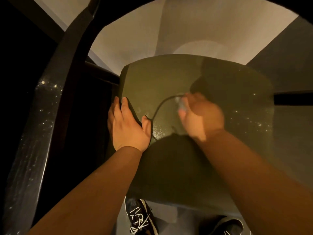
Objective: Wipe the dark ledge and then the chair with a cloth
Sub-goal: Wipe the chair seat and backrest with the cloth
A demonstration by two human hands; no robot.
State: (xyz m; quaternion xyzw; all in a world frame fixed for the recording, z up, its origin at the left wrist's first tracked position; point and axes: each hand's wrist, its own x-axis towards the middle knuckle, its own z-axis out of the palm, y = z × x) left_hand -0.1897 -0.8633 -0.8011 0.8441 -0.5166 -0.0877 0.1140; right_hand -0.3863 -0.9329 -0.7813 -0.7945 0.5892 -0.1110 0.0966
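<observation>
Grips chair (228, 92) at its left edge with left hand (126, 126), fingers curled over. Pinches small greyish piece (181, 106) in blurred right hand (201, 116) above seat centre; cannot tell whether cloth. Thin dark cord (160, 106) loops between hands. Dark speckled ledge (39, 116) far left, untouched.

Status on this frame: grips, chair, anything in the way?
Left grip holds chair seat at left edge. Right grip, blurred, holds pale cloth on the seat. Thin dark line, maybe a cord, crosses seat between them.
</observation>
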